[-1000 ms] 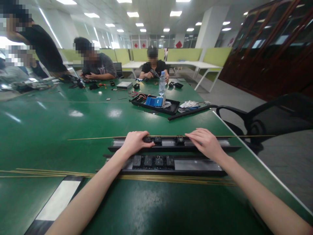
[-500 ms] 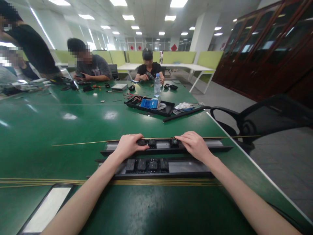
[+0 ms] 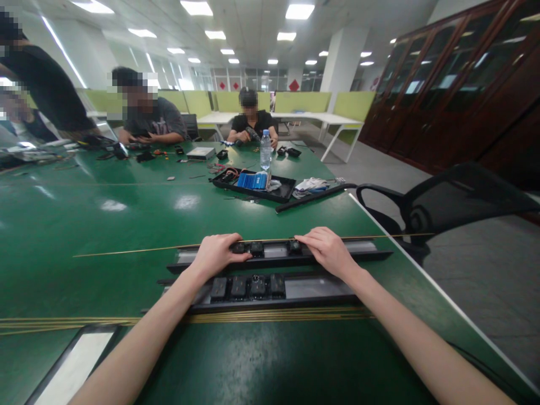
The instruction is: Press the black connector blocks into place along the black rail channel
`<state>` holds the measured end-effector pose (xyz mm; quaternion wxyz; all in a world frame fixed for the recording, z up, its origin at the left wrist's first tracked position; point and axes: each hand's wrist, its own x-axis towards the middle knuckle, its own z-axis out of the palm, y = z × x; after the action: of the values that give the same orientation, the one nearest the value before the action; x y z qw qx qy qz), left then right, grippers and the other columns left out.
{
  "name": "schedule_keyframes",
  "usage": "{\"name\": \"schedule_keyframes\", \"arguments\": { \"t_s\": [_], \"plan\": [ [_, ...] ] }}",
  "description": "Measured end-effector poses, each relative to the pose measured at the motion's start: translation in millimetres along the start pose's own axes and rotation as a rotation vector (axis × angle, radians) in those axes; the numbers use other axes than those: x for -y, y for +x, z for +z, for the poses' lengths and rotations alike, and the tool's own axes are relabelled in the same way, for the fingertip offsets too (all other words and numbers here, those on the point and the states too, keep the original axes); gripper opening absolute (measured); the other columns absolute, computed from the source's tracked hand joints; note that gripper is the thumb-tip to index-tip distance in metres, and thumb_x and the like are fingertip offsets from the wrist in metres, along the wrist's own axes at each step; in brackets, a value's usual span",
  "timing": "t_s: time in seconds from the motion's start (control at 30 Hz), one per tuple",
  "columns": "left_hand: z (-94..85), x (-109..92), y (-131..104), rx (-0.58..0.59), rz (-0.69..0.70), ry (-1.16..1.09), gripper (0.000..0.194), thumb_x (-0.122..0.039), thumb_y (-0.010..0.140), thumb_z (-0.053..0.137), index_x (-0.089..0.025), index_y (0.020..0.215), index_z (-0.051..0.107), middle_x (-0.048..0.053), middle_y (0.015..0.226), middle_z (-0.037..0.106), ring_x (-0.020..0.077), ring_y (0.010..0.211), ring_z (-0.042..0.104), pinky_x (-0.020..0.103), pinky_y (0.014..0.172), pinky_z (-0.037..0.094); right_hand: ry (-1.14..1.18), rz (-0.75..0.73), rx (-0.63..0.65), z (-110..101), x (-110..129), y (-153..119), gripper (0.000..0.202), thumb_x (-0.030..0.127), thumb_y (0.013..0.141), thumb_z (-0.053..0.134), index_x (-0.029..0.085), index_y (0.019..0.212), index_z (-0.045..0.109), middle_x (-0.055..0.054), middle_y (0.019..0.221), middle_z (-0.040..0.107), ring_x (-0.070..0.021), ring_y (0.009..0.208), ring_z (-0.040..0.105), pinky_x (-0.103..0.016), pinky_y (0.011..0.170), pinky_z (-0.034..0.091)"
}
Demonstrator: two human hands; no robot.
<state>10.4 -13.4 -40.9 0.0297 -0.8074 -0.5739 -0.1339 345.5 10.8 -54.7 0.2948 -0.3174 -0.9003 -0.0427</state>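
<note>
A thin brass-coloured rod [image 3: 126, 251] lies lengthwise along the far black channel [image 3: 363, 254], sticking out past both its ends. At the channel's left part, my left hand [image 3: 217, 253] has thumb and fingers around a small black block [image 3: 238, 247] beside the rod. A second black block [image 3: 256, 248] sits just right of it. My right hand [image 3: 324, 247] pinches at the rod, touching a third black block [image 3: 294, 246]. Nearer to me, another black channel [image 3: 320, 287] holds several larger black blocks [image 3: 238, 287] in a row.
Several brass rods [image 3: 270, 316] lie in front of the near channel, beside a white panel with a black frame [image 3: 80, 365]. Farther off are a black tray [image 3: 284, 190], a bottle [image 3: 265, 151], gloves [image 3: 311, 187] and seated people. A chair [image 3: 455, 202] stands right.
The whole view has shifted slightly, so things appear a little farther left. Both hands keep their places at the far channel, with no clear change of grip.
</note>
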Motion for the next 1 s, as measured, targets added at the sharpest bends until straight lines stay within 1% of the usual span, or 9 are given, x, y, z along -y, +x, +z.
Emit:
{"name": "schedule_keyframes", "arguments": {
  "t_s": [0.4,0.53,0.7,1.0],
  "plan": [
    [1.5,0.3,0.4,-0.003,0.006,0.027,0.049,-0.072,0.080,0.055,-0.026,0.092,0.068,0.004,0.086,0.076,0.0250,0.081,0.071,0.027,0.060,0.038,-0.010,0.006,0.019,-1.4,2.0,0.2,0.038,0.011,0.095,0.044,0.023,0.124,0.066,-0.007,0.099,0.074,-0.0228,0.093,0.062,-0.043,0.089,0.046],
    [1.7,0.7,0.6,0.004,0.000,0.017,0.050,-0.072,0.080,0.055,-0.026,0.093,0.068,0.004,0.088,0.076,0.0246,0.083,0.070,0.027,0.062,0.039,-0.017,0.011,0.005,-2.2,2.5,1.0,0.035,0.014,0.095,0.046,0.023,0.122,0.067,-0.007,0.097,0.074,-0.0236,0.093,0.061,-0.043,0.086,0.047],
    [1.2,2.1,1.0,0.016,0.012,-0.033,0.048,-0.071,0.080,0.057,-0.025,0.092,0.068,0.004,0.086,0.075,0.0238,0.080,0.069,0.027,0.062,0.038,-0.004,0.023,-0.012,-2.0,1.6,1.4,0.034,0.015,0.096,0.046,0.023,0.121,0.068,-0.007,0.096,0.074,-0.0243,0.093,0.059,-0.043,0.084,0.047],
    [1.4,2.5,1.0,0.002,0.024,-0.039,0.048,-0.071,0.080,0.057,-0.025,0.089,0.068,0.003,0.083,0.074,0.0239,0.077,0.069,0.027,0.061,0.037,-0.012,0.026,0.009,-6.4,-4.1,-1.4,0.032,0.016,0.096,0.047,0.024,0.120,0.068,-0.006,0.097,0.074,-0.0242,0.093,0.059,-0.042,0.083,0.047]
  ]
}}
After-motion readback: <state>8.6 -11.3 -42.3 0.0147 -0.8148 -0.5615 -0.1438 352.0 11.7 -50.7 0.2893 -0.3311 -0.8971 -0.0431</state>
